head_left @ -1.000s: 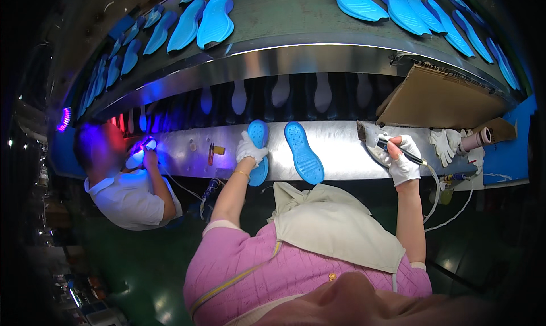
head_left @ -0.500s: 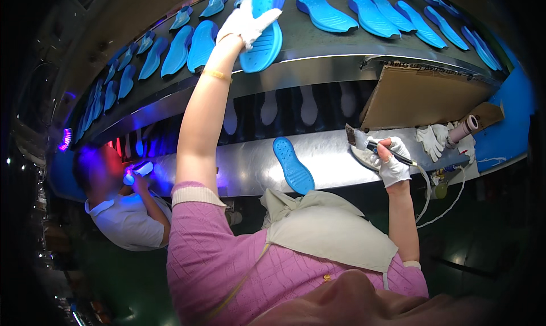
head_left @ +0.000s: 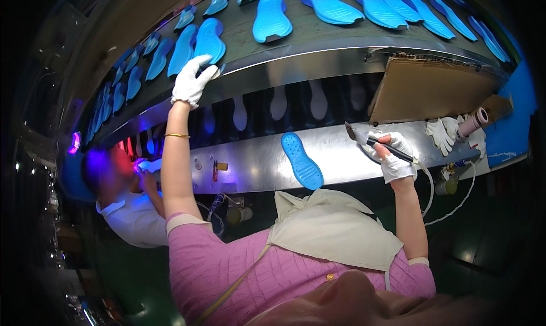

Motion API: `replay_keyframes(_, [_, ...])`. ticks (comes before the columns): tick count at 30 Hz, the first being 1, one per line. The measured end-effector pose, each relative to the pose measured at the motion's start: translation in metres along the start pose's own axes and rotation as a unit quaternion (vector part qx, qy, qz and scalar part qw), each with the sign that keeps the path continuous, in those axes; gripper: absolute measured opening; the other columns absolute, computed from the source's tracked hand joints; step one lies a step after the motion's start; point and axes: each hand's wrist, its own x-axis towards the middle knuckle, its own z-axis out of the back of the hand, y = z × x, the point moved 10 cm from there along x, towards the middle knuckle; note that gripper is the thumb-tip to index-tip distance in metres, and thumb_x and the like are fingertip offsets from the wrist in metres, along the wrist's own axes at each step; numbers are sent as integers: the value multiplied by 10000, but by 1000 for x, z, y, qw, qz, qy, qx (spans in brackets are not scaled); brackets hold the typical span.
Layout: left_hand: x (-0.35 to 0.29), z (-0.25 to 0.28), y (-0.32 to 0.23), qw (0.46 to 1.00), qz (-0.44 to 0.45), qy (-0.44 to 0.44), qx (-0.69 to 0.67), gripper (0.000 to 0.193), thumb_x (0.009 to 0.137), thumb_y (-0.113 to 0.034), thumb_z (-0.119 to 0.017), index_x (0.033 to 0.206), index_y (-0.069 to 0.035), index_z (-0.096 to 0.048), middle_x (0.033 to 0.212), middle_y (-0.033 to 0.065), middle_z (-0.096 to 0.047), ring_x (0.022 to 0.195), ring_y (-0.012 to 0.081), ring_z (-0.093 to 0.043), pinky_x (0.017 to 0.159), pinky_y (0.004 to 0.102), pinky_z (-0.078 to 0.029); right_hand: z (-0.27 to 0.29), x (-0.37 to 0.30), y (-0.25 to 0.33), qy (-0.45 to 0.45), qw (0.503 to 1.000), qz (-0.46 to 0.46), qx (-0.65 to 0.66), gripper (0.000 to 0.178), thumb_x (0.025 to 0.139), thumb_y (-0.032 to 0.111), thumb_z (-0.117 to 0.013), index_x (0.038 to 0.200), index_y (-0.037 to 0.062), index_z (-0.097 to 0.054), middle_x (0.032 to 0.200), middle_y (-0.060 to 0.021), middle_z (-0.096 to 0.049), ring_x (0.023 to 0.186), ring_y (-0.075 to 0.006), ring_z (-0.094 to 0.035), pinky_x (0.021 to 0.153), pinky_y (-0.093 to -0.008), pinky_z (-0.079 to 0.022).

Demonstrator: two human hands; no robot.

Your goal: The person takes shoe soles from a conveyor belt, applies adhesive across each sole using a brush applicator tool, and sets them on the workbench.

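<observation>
My left hand [head_left: 192, 84], in a white glove, is up at the front edge of the green conveyor belt [head_left: 240, 29], its fingers at the near end of a blue shoe sole [head_left: 210, 38]. Thumb and forefinger look parted around that end, but I cannot tell whether this grip has closed on it or only touches it. My right grip is clenched on the black handle of a brush [head_left: 402, 154], its dark bristles pointing left above the counter [head_left: 256, 165] and a pale hose [head_left: 430, 190] trailing from its back end.

In front of me, one loose sole [head_left: 302, 161] lies flat on the counter, pitted at its far end and ribbed at its near end, with neither hand on it. The brush hangs to its right, well apart.

As for how far along things are, I judge this piece to be unfinished, since it lies here at my working spot; whether it has had any brushing, I cannot make out. Many soles rest on the belt, one [head_left: 272, 19] by itself just ahead and others grouped on both sides. Which of those are finished, their surfaces do not tell me.
</observation>
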Motion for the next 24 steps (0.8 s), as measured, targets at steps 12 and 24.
replay_keyframes(12, [-103,124,-47,734,-14,-370,-569,434,978,-400,-436,815,-55,-645,1039,160,-647,1011,280,-581,959,410,-409,-26,6,-8,76,996,30,-43,203,805,-91,-658,961,21,-592,939,-120,-656,791,-141,-637,729,-255,-525])
replay_keyframes(24, [-163,-182,-177,377,216,191,-880,923,802,-782,-384,1408,-86,-364,1437,203,-377,1287,388,-415,1068,650,-255,-51,-9,23,78,985,75,-131,208,766,-71,-700,874,62,-581,765,-8,-603,629,-45,-548,577,-182,-434])
